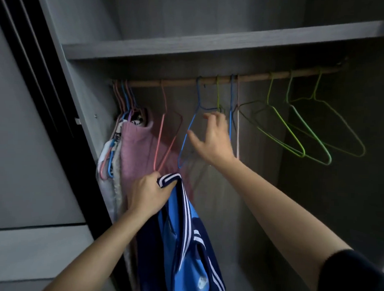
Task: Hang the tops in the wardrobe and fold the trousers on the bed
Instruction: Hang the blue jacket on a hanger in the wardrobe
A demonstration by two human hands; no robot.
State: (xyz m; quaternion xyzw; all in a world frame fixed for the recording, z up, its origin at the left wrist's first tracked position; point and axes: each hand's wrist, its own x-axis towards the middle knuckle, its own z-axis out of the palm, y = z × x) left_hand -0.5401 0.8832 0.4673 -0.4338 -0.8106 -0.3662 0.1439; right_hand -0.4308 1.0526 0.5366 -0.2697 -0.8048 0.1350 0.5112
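**Blue top held at the open wardrobe**

Inside the wardrobe point(212, 44), a wooden rail point(180, 81) runs under the shelf from 9 o'clock up towards 3 o'clock. At its 9 o'clock end hang several filled hangers, with a pink jumper point(138, 148) in front. Along the rest hang bare wire hangers: a pink hanger point(159, 140), a blue hanger point(185, 140) and, out at 3 o'clock, green hangers point(303, 152).

The left hand point(147, 192), at 6 o'clock below the pink hanger, grasps the blue top point(183, 243) by its navy, white-striped edge; the top hangs down from that grip.

The right hand point(211, 139) is raised at the blue hanger, its fingers point(209, 116) spread and released, holding nothing. Whether they touch the wire cannot be told.
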